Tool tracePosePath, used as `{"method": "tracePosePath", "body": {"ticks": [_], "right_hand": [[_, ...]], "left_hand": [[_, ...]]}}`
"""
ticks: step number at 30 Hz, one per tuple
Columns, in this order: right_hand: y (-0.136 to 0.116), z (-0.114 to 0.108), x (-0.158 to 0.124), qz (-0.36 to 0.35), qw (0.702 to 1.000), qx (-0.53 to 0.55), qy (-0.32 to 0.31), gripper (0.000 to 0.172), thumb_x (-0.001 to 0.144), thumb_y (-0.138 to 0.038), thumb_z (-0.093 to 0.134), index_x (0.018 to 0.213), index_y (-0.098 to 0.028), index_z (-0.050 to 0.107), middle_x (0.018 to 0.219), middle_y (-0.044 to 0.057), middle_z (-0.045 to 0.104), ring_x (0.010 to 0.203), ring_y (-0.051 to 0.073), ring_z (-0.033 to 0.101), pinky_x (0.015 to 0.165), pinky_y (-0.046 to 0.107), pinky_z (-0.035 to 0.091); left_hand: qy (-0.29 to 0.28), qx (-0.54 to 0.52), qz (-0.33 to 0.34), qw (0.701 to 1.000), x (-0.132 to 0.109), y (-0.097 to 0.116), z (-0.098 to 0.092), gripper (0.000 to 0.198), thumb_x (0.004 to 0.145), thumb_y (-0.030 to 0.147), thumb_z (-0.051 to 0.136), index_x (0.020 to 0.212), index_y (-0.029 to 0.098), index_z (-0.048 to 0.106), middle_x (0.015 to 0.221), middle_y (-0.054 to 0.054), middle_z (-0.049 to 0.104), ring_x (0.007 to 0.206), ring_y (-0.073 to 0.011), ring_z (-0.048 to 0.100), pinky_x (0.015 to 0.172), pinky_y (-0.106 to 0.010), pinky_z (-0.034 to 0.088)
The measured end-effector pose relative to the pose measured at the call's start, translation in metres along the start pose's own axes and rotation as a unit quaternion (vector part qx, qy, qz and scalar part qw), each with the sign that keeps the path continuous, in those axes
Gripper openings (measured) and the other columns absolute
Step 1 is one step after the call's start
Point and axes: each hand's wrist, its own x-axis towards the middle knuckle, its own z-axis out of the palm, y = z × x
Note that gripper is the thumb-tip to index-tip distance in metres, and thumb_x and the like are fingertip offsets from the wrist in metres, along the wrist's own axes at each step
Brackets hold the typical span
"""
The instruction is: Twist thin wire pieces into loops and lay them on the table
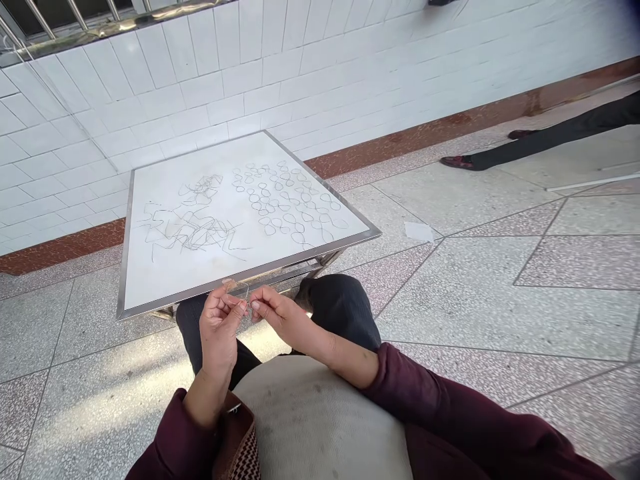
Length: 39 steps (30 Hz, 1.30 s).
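A thin wire loop is pinched between my two hands, just off the near edge of the table. My left hand has its thumb and fingers closed on the wire. From the other side my right hand pinches it, fingers curled; the fingertips nearly meet. On the white table lies a tangled pile of loose bent wires at the left. To the right of that pile are many wires shaped into double rings, spread out in rows.
A metal rim edges the table, which stands near a white tiled wall. My knees are at its near side. Another person's leg is at the right. A piece of paper lies on the speckled floor.
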Motion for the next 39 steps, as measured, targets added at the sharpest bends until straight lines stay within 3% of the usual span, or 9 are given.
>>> {"method": "tracePosePath", "body": {"ticks": [4, 13, 18, 23, 30, 39], "right_hand": [[0.005, 0.001, 0.000, 0.023, 0.996, 0.081, -0.016, 0.027, 0.096, -0.047, 0.048, 0.087, -0.022, 0.051, 0.074, -0.002, 0.055, 0.072, 0.015, 0.056, 0.074, 0.033, 0.050], [0.007, -0.003, -0.002, -0.003, 0.999, -0.031, 0.035, 0.024, 0.098, -0.042, 0.047, 0.085, -0.022, 0.051, 0.075, -0.001, 0.056, 0.073, 0.016, 0.053, 0.071, 0.032, 0.044], [0.003, -0.004, -0.002, 0.045, 0.992, 0.115, -0.004, 0.029, 0.094, -0.049, 0.055, 0.086, -0.021, 0.055, 0.075, -0.002, 0.054, 0.075, 0.014, 0.054, 0.078, 0.033, 0.049], [0.001, -0.004, -0.002, 0.114, 0.951, 0.287, -0.029, 0.032, 0.085, -0.047, 0.069, 0.080, -0.019, 0.056, 0.073, -0.003, 0.052, 0.070, 0.012, 0.052, 0.078, 0.032, 0.048], [0.007, 0.003, -0.002, 0.110, 0.949, 0.292, 0.030, 0.029, 0.081, -0.045, 0.073, 0.079, -0.019, 0.059, 0.071, -0.004, 0.053, 0.070, 0.012, 0.049, 0.075, 0.030, 0.042], [0.005, -0.004, -0.005, 0.135, 0.930, 0.341, -0.031, 0.029, 0.084, -0.047, 0.071, 0.087, -0.020, 0.062, 0.084, -0.001, 0.059, 0.080, 0.013, 0.054, 0.087, 0.032, 0.044]], "left_hand": [[-0.011, 0.003, -0.008, 1.000, -0.001, -0.002, -0.001, 0.040, 0.073, 0.024, 0.080, 0.111, 0.023, 0.066, 0.077, 0.004, 0.060, 0.066, -0.0096, 0.059, 0.064, -0.023, 0.050], [-0.032, 0.035, 0.005, 0.999, -0.004, -0.006, -0.001, 0.042, 0.075, 0.026, 0.078, 0.116, 0.023, 0.066, 0.075, 0.002, 0.062, 0.068, -0.0114, 0.060, 0.063, -0.023, 0.050], [0.008, 0.053, 0.021, 0.998, -0.007, -0.007, -0.001, 0.044, 0.075, 0.028, 0.078, 0.117, 0.023, 0.066, 0.076, 0.003, 0.061, 0.057, -0.0073, 0.050, 0.051, -0.019, 0.042], [-0.012, 0.052, 0.015, 0.998, -0.007, -0.006, -0.002, 0.045, 0.078, 0.029, 0.076, 0.121, 0.024, 0.064, 0.077, 0.003, 0.060, 0.056, -0.0071, 0.049, 0.051, -0.020, 0.043], [-0.027, 0.079, 0.017, 0.996, -0.009, -0.011, -0.004, 0.044, 0.079, 0.027, 0.075, 0.122, 0.023, 0.064, 0.078, 0.003, 0.060, 0.067, -0.0098, 0.057, 0.064, -0.023, 0.050], [0.035, 0.089, 0.049, 0.994, -0.007, -0.001, -0.004, 0.039, 0.076, 0.026, 0.077, 0.115, 0.022, 0.068, 0.079, 0.003, 0.059, 0.059, -0.0061, 0.049, 0.052, -0.018, 0.041]]}}
